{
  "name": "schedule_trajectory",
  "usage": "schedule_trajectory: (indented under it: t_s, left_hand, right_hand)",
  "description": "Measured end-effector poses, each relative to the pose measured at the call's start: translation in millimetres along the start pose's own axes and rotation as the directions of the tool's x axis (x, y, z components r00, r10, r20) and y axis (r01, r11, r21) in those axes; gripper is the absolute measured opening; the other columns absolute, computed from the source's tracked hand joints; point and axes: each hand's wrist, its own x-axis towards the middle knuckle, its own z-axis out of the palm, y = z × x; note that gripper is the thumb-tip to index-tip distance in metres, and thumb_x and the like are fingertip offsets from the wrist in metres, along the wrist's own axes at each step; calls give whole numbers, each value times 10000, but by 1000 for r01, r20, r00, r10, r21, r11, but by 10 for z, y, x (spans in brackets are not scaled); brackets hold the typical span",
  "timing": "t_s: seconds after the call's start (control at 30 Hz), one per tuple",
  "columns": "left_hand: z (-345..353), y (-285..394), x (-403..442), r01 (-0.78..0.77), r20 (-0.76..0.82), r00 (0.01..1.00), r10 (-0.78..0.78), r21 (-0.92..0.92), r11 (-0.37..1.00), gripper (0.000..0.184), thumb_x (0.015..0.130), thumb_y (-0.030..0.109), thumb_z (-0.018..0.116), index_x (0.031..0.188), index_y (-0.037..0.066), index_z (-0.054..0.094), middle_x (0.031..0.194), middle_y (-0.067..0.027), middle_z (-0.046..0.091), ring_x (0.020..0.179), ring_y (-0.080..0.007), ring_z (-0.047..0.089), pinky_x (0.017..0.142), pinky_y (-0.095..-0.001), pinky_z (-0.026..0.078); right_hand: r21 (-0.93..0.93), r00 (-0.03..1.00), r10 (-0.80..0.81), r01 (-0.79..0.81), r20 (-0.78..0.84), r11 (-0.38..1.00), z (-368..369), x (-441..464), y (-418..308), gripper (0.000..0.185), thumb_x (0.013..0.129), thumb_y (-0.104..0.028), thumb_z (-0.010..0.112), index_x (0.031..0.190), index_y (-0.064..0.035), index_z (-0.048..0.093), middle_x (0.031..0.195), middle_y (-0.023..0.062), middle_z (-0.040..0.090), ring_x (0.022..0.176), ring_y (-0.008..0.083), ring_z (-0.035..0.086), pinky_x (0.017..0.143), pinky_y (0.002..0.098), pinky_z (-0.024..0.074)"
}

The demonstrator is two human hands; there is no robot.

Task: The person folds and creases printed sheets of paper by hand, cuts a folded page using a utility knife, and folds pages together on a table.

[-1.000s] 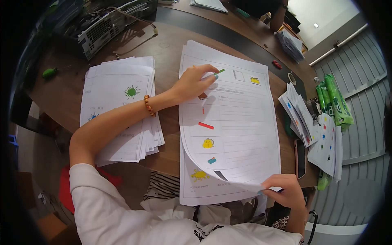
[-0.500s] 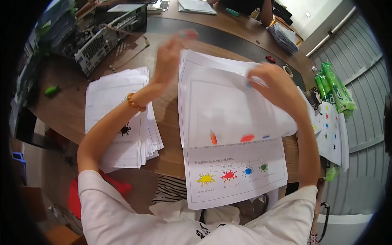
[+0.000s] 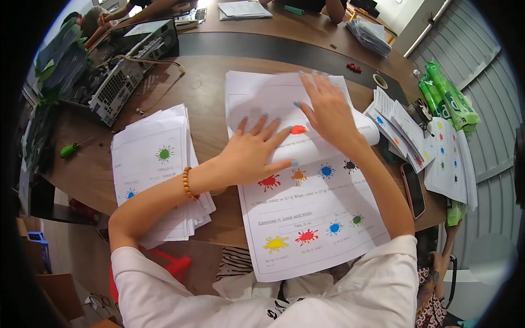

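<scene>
Printed worksheets (image 3: 322, 210) with coloured paint splats lie in front of me, and the upper sheet is curled back over itself into a fold. My left hand (image 3: 254, 150) rests on that folded paper (image 3: 339, 145), its fingers spread. Higher up, my right hand (image 3: 328, 112) lies over the same sheet with fingers apart and slightly blurred. Neither hand grips anything. To the left is a loose pile of similar worksheets (image 3: 150, 164), partly under my left forearm.
An opened computer case (image 3: 117, 82) and a green screwdriver (image 3: 68, 151) are on the left. At right lie a phone (image 3: 413, 191), folded printed sheets (image 3: 402, 128), a tape roll (image 3: 380, 81) and green packs (image 3: 448, 98). Other people sit across the table.
My left hand has come down from the air onto the worksheet. The lifted page is now folded back away from me, uncovering more splats. My right hand has shifted slightly left.
</scene>
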Motion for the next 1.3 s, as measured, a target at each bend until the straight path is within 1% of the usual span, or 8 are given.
schedule_trajectory:
  t_s: [0.1, 0.17, 0.27, 0.77, 0.93, 1.0, 1.17, 1.3]
  left_hand:
    - [55, -26, 3, 53, -40, 998, -55, -36, 998, 668, 858, 552, 399, 1346, 100, 340, 1386, -211, 303, 1295, -409, 238, 1018, -585, 180]
    - [52, -17, -2, 53, -24, 998, -54, -44, 998, 670, 858, 551, 402, 1348, 99, 336, 1388, -211, 300, 1297, -407, 236, 1014, -591, 179]
    - [-6, -9, 7, 31, 7, 1000, -31, -29, 999, 670, 858, 542, 413, 1353, 97, 328, 1391, -212, 294, 1301, -405, 228, 1014, -593, 176]
    - [-42, 65, -24, 61, 114, 992, -62, 15, 998, 654, 864, 434, 462, 1397, 124, 244, 1456, -146, 184, 1346, -352, 128, 1061, -540, 80]
    - [-64, 92, -26, 60, 110, 992, -62, 19, 998, 660, 850, 409, 491, 1395, 127, 250, 1448, -156, 202, 1335, -367, 156, 1056, -546, 101]
    - [-57, 87, -31, 51, 102, 993, -53, 27, 998, 661, 846, 402, 500, 1394, 127, 254, 1445, -159, 209, 1332, -370, 164, 1054, -546, 107]
    - [-49, 86, -42, 37, 87, 995, -40, 30, 999, 658, 841, 392, 515, 1388, 120, 270, 1436, -163, 230, 1325, -375, 185, 1053, -546, 115]
    - [-32, 65, -48, -2, 24, 1000, 2, 16, 1000, 630, 852, 469, 477, 1341, 92, 351, 1387, -195, 312, 1307, -388, 230, 1026, -586, 146]
  right_hand:
    - [-121, 1000, 27, -25, 14, 992, -243, -370, -30, 470, 882, -282, 506, 1316, -134, 399, 1306, 217, 414, 1192, 391, 403, 994, 472, 303]
    - [-100, 952, 112, -86, 286, 991, -268, -558, 29, 453, 916, -346, 425, 1320, -143, 403, 1329, 217, 388, 1224, 395, 368, 1010, 492, 270]
    - [-17, 896, 204, -215, 394, 976, -181, -719, 58, 454, 931, -385, 371, 1316, -146, 411, 1333, 218, 385, 1238, 398, 350, 1020, 489, 254]
    - [-24, 951, 187, -187, 248, 982, -119, -870, -5, 475, 904, -382, 439, 1277, -88, 453, 1298, 235, 419, 1206, 416, 383, 1002, 507, 269]
    - [-17, 971, 158, -157, 180, 987, -83, -897, -13, 495, 893, -413, 453, 1242, -64, 489, 1251, 259, 455, 1174, 414, 421, 981, 510, 298]
    - [-25, 978, 135, -133, 157, 991, -110, -890, -39, 435, 888, -330, 491, 1215, -44, 500, 1220, 256, 484, 1133, 411, 461, 956, 484, 341]
    - [-60, 988, 104, -98, 113, 993, -87, -897, -44, 414, 880, -319, 509, 1164, -19, 534, 1143, 259, 537, 1059, 392, 526, 913, 450, 394]
    - [-77, 992, 86, -79, 92, 994, -90, -893, -64, 397, 871, -323, 526, 1094, 1, 576, 1062, 255, 583, 978, 370, 581, 856, 422, 444]
